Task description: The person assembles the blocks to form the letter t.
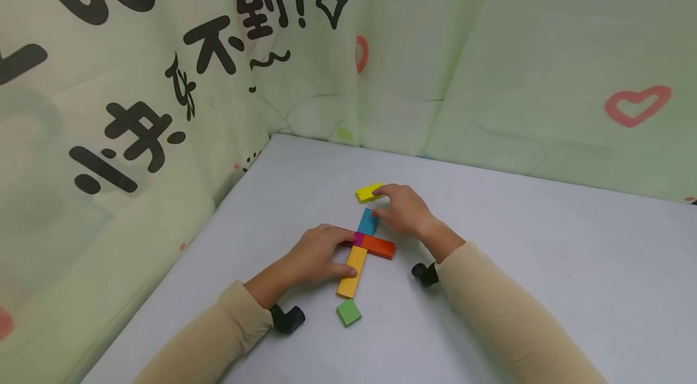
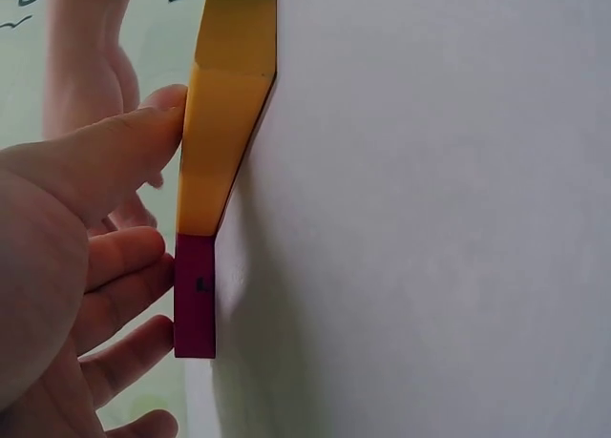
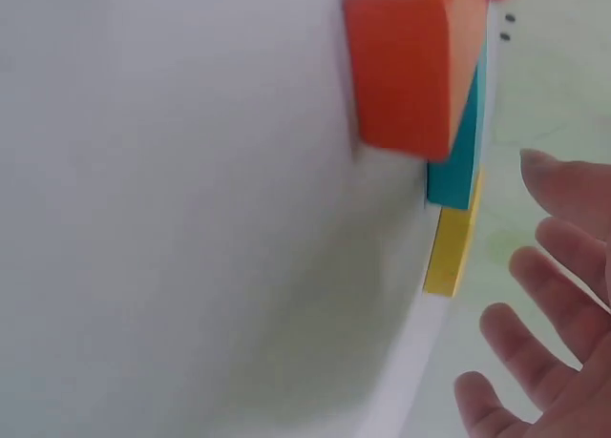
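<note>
Colored blocks form a cross-like figure on the white table. My left hand (image 1: 318, 256) rests over its left side, the thumb touching the amber block (image 1: 354, 260) and the fingertips on the magenta block (image 2: 195, 300), partly hidden in the head view. Over the far end, my right hand (image 1: 407, 211) has its fingers spread near the yellow block (image 1: 366, 194) and the blue block (image 1: 367, 224). In the right wrist view it appears to grip nothing. To the right of the magenta block is the red-orange block (image 1: 379, 247). A green block (image 1: 349, 313) lies at the near end.
The white table (image 1: 544, 263) meets pale green curtains (image 1: 490, 69) printed with black characters and pink hearts at the back and left. A black wrist-worn device (image 1: 288, 320) is at the left cuff, another (image 1: 425, 275) at the right.
</note>
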`<state>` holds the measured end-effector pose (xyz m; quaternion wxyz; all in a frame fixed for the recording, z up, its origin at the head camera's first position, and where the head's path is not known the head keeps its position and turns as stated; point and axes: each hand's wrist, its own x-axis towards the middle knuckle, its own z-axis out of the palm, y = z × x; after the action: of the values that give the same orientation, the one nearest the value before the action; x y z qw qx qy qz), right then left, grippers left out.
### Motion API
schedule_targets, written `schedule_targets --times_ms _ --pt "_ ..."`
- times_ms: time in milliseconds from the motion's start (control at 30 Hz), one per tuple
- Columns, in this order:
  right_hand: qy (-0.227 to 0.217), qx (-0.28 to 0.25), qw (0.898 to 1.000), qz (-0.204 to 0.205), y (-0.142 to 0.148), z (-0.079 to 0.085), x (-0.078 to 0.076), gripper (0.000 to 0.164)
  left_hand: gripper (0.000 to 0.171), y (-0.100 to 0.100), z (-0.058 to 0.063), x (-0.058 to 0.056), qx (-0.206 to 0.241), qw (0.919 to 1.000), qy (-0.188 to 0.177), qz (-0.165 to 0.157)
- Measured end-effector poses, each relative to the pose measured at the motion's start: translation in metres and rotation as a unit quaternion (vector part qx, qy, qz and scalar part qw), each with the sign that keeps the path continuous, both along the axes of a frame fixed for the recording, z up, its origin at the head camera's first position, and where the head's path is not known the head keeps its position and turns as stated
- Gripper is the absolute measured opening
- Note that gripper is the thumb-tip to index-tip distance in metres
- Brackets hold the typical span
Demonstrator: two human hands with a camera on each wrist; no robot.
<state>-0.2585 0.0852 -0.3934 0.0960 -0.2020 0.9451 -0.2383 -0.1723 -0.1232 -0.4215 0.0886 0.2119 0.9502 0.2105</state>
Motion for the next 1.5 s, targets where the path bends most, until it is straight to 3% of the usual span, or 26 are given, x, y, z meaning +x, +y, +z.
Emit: schedule_targets --times_ms 233,567,867,1067,1500 --pt "-0.017 0.017 0.999 -0.023 -0.004 0.0 -0.021 0.048 0.066 0.001 0.004 0.001 -0.009 1.0 0.003 -0.002" --pt "-0.067 0.066 0.996 -0.012 -0.005 -0.003 -0.031 0.052 0.065 0.005 0.005 0.001 -0.029 0.9996 0.001 0.006" --pt "-0.031 0.108 0.993 -0.032 -0.002 0.002 -0.034 0.045 0.065 0.006 0.005 0.0 -0.035 0.9993 0.004 0.012" --pt "-0.025 0.083 0.995 -0.052 0.001 0.0 -0.037 0.042 0.065 0.006 0.004 0.0 -0.035 0.9993 0.002 0.011" --pt "-0.033 0.055 0.997 -0.05 0.0 -0.005 -0.039 0.04 0.065 0.007 0.006 0.001 -0.034 0.9992 -0.005 0.017"
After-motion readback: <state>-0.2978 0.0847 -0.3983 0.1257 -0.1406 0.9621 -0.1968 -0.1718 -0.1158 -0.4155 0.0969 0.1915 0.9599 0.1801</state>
